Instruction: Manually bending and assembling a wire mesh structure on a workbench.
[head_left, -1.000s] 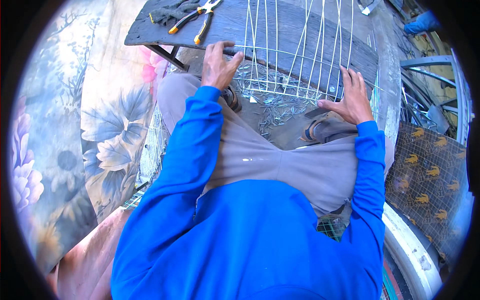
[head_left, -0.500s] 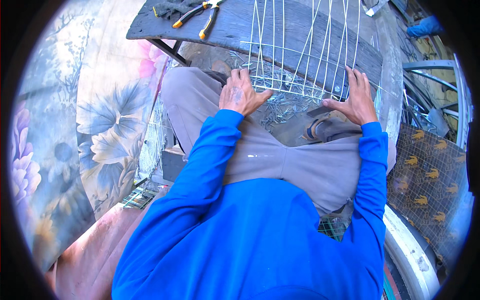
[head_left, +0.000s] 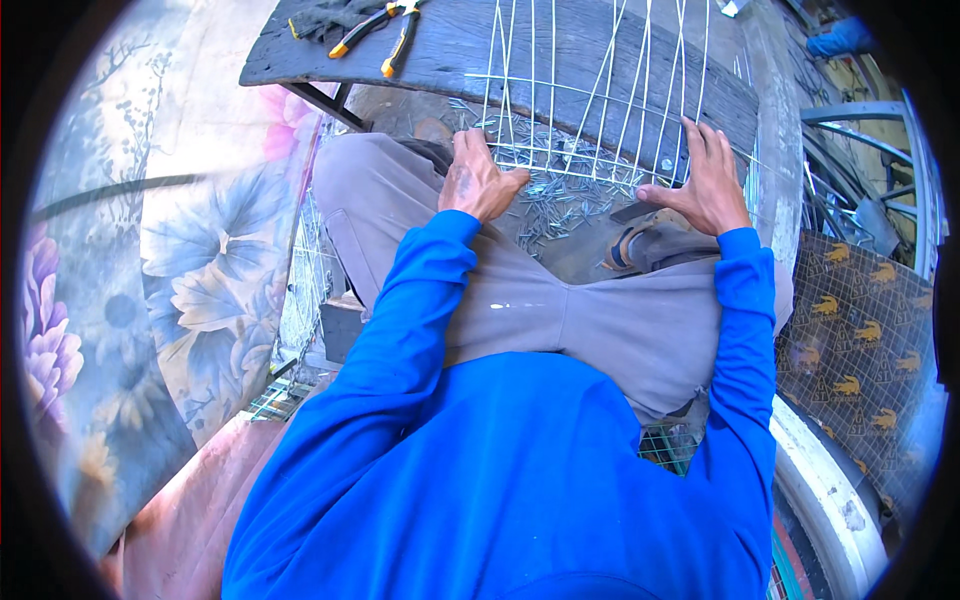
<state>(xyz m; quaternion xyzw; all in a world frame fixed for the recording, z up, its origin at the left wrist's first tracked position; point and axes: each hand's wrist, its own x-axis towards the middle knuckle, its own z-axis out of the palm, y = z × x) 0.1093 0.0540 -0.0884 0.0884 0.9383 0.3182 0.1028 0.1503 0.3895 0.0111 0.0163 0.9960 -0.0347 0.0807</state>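
A grid of thin, pale wires (head_left: 552, 62) extends away from me over a dark wooden bench, its near edge between my hands. My left hand (head_left: 482, 180) is at the near left corner, with fingers curled over the edge and the thumb pointing inward along the near wire. At the near right corner is my right hand (head_left: 708, 185), its fingers stretched along the side wire and its thumb turned inward. Both hands appear to hold the grid by its sides; the exact finger contact is partly hidden. A flat dark strip (head_left: 632, 211) lies just under my right thumb.
On the bench (head_left: 290, 55) are pliers (head_left: 397, 45) with orange-and-black handles, beside a dark cloth (head_left: 335, 18). Many short wire offcuts (head_left: 555, 205) litter the ground between my legs. A floral sheet (head_left: 215, 270) hangs at left; metal frames (head_left: 860, 115) and a patterned brown sheet (head_left: 850, 340) are at right.
The bench, grid and hands sit slightly further left in the picture. A dark curved line now crosses the floral sheet. Both hands keep nearly the same grip.
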